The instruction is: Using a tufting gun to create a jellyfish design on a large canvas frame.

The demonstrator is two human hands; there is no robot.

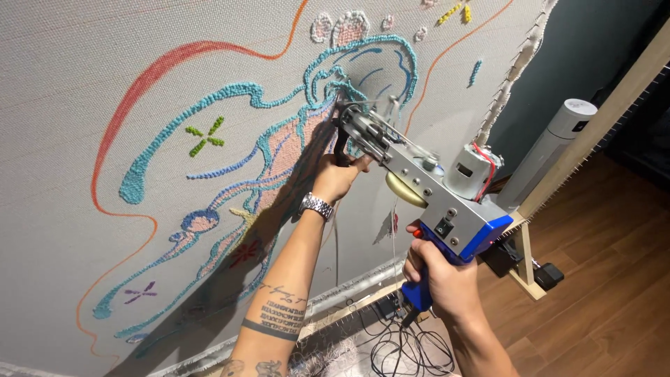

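A grey and blue tufting gun [426, 187] points its needle end at a stretched grey cloth [84, 70]. My right hand [436, 279] grips the gun's blue rear handle. The black front handle, close to the cloth, is wrapped by my left hand [336, 178], which wears a metal watch [316, 206]. On the cloth are tufted teal outlines [230, 94], pink filled patches [286, 143] and drawn red and orange lines. The needle tip touches the cloth beside the teal and pink yarn.
The cloth hangs on a wooden frame [600, 115] with spiked edges at the right. Behind the frame stands a grey tower fan [551, 146]. Black cables [408, 349] lie tangled on the wooden floor [614, 279] below the gun.
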